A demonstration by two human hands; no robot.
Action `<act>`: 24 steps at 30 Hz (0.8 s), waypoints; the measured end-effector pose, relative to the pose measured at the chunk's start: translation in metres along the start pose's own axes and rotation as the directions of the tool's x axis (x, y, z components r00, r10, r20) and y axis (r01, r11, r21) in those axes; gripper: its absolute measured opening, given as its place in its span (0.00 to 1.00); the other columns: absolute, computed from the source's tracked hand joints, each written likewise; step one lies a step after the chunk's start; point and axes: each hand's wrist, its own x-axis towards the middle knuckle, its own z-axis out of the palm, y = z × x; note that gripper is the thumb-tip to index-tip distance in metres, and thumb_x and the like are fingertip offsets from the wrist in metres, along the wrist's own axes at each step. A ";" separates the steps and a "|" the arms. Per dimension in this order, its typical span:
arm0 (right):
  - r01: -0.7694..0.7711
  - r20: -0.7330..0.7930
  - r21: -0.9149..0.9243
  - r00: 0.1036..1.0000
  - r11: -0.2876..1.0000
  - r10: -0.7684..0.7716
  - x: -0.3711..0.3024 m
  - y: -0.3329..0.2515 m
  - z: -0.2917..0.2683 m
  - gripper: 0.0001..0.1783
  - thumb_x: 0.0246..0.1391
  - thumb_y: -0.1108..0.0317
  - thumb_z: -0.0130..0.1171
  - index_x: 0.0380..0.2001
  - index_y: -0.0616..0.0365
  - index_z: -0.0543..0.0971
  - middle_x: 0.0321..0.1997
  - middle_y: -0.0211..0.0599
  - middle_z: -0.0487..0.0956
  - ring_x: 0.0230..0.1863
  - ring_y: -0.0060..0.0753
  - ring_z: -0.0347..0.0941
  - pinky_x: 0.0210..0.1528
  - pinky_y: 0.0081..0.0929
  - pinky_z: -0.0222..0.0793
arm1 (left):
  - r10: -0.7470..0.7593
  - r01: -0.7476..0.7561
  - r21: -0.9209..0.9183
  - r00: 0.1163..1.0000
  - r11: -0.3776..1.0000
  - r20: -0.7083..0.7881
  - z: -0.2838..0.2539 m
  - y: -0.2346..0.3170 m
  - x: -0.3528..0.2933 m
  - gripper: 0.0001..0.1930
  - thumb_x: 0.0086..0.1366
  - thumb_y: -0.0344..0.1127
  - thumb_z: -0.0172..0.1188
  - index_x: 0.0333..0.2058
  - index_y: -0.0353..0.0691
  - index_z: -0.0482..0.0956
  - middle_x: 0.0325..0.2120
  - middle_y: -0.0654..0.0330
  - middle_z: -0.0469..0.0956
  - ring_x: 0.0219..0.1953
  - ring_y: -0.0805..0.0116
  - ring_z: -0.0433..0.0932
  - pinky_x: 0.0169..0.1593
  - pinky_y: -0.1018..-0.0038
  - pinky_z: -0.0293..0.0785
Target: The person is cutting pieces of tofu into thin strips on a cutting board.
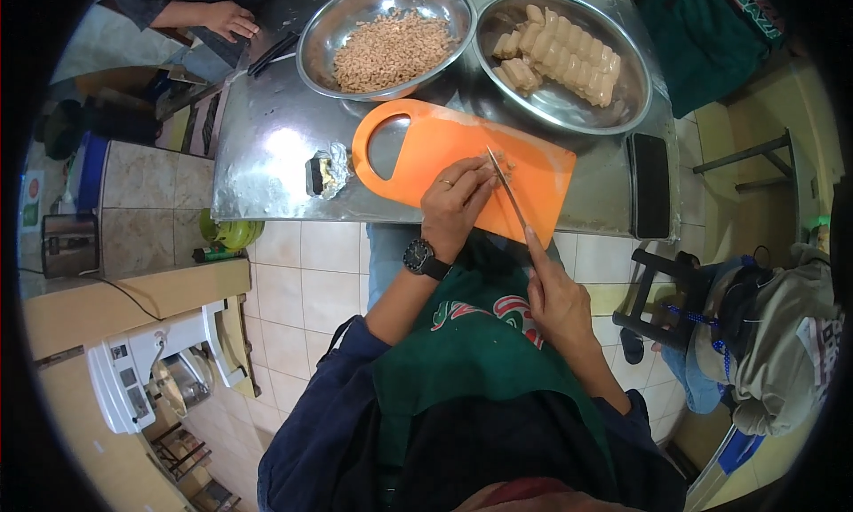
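My right hand (pixel 562 303) is closed round the handle of a knife (pixel 513 195). The blade lies over an orange cutting board (pixel 435 148), its tip pointing away from me. Close against the blade's left side, my left hand (pixel 458 197) has its fingers bunched together on the board, and what they hold is hidden beneath them. Small chopped tan bits (pixel 506 164) lie by the blade. Beyond the board, a steel bowl (pixel 313 55) contains many small chopped tan pieces (pixel 391 52). Beside it, another steel bowl (pixel 569 121) holds several long, pale-brown sausage-like pieces (pixel 569 55).
A crumpled foil wrapper (pixel 336 173) sits left of the board on the metal table (pixel 267 179). A black phone (pixel 649 185) lies at the right edge. Another person's hand (pixel 231 20) rests at the far left corner. A black stool (pixel 657 299) stands at right.
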 end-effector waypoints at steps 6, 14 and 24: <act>-0.024 0.052 -0.026 0.998 0.999 0.025 0.003 -0.005 0.003 0.39 0.58 0.71 0.53 0.71 0.41 0.54 0.28 0.45 0.75 0.23 0.52 0.75 0.26 0.47 0.72 | 0.070 -0.070 0.029 0.997 0.997 0.018 -0.002 0.000 0.002 0.07 0.57 0.25 0.66 0.36 0.34 0.82 0.39 0.54 0.82 0.42 0.60 0.82 0.44 0.72 0.79; -0.021 0.058 -0.063 0.998 0.998 0.025 0.018 -0.011 0.007 0.41 0.58 0.71 0.53 0.72 0.40 0.51 0.29 0.51 0.75 0.23 0.58 0.75 0.27 0.51 0.71 | 0.080 -0.080 0.063 0.997 0.995 -0.002 -0.002 -0.001 0.000 0.08 0.56 0.26 0.67 0.36 0.35 0.82 0.39 0.54 0.82 0.43 0.59 0.82 0.45 0.70 0.78; -0.062 0.086 -0.046 0.994 0.997 0.066 0.010 -0.007 0.014 0.42 0.57 0.71 0.53 0.72 0.40 0.49 0.29 0.50 0.75 0.25 0.58 0.75 0.29 0.52 0.72 | 0.125 -0.126 0.097 0.992 0.987 0.008 -0.002 -0.006 -0.003 0.12 0.54 0.28 0.69 0.39 0.36 0.83 0.41 0.55 0.82 0.45 0.57 0.80 0.48 0.67 0.77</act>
